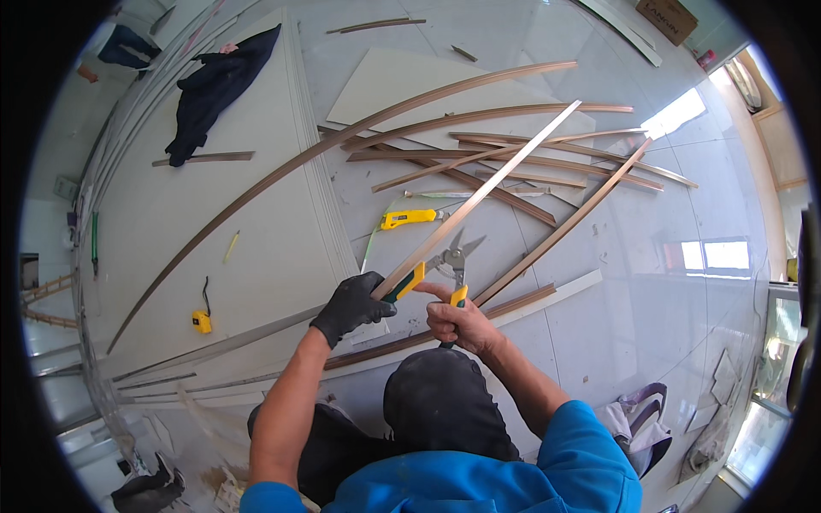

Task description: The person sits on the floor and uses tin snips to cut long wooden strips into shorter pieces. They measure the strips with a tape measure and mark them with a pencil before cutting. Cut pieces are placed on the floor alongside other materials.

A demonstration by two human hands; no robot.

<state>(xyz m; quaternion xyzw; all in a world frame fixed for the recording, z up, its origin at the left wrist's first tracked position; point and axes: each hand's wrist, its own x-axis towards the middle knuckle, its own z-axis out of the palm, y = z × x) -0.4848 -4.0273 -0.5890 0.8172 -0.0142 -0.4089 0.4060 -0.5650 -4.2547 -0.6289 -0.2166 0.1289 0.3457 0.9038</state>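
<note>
Moulding strip (pixel 492 189) held in the person's left fingers (pixel 376 309), running forward past them | right fingers (pixel 441 313) wrapped on snips (pixel 455 256), blades spread just ahead, nothing between | cut apparently not yet made; loose strips (pixel 410 155) beyond fingers: trimmed or not, cannot tell

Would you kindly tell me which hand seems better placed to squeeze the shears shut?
Probably the right hand: it is curled round one handle of the open shears, while the gloved left hand holds the long pale strip.
</note>
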